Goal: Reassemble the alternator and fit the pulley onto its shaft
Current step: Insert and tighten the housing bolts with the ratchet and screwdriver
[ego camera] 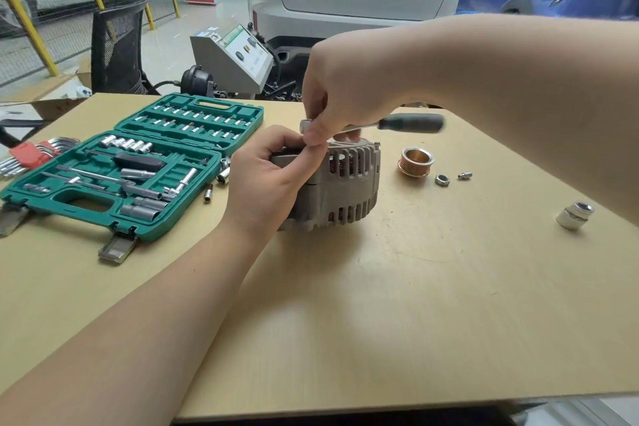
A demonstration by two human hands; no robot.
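Left hand is gripping the alternator at table centre. Right hand is pinching the ratchet head atop it, handle lying rightward. Pulley is waiting just right, nearer the right hand.

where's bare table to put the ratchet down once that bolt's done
Bare table in front of the alternator, and between the nut and the large socket. Crowded left by the socket case.

The tan table carries the alternator, pulley, nut, green socket case and hex keys.
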